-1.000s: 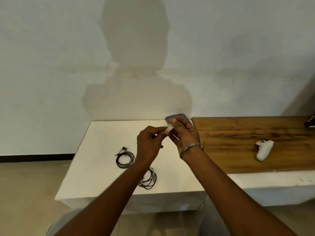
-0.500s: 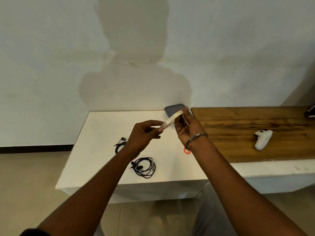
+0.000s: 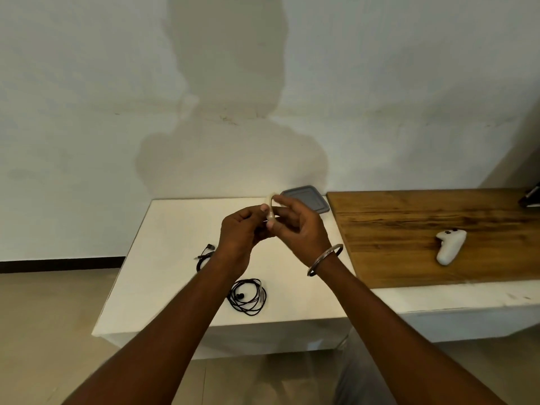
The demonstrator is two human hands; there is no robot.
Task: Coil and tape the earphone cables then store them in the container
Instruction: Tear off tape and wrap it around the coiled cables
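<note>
My left hand (image 3: 239,229) and right hand (image 3: 298,229) have come together now, both pinching the tape (image 3: 271,206). My left arm hides most of the far earphone cable (image 3: 204,256).

White tabletop (image 3: 175,229) under the left hand (image 3: 238,238); right of the right hand (image 3: 304,235), a wooden board (image 3: 394,229) covers it. Beyond both, a pale stained wall (image 3: 87,112); leftward, beige floor (image 3: 43,317) and dark skirting (image 3: 58,263).

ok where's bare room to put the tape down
Bare spots for the tape: on the white table, the far-left corner beyond the half-hidden earphone coil; the wooden board between its left edge and the white controller. Crowded: the near middle, where the second coil lies between the forearms, and the far-right corner, filled by the container.
</note>
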